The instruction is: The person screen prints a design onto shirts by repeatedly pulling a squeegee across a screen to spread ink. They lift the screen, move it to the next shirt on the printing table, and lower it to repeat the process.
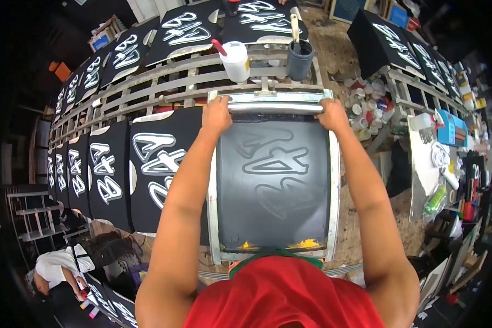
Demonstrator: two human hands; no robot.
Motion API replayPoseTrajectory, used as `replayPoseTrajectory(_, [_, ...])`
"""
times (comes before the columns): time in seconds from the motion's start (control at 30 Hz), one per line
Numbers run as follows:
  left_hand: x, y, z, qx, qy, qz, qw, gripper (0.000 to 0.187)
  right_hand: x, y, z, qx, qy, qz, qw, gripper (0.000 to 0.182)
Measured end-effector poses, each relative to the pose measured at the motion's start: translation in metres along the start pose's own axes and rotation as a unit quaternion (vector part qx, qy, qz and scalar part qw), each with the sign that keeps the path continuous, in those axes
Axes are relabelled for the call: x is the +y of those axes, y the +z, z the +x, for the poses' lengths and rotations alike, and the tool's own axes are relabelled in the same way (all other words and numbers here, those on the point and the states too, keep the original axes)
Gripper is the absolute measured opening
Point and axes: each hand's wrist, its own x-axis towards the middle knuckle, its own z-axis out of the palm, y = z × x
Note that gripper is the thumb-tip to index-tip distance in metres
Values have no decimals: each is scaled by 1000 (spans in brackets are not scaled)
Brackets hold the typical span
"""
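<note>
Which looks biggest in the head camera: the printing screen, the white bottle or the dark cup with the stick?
1. Printing screen, largest by far, though it is also nearest.
2. and 3. White bottle and dark cup look about alike; I won't rank them.

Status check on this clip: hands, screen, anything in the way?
Left hand and right hand both gripping the squeegee bar at the far end of the print screen. White bottle and dark cup stand beyond.
</note>
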Motion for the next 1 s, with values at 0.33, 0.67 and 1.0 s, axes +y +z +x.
replayPoseTrajectory(0.33, [-22,-21,11,-84,17,-54,995,56,-3,-16,15,-77,6,-20,997,48])
replayPoseTrajectory(0.67, [-16,-30,27,-148,10,-16,989,51,-2,-19,31,-115,6,-16,993,45])
replayPoseTrajectory(1.0, [-8,-27,8,-172,52,72,981,36,-13,-17,19,-216,52,-101,970,42])
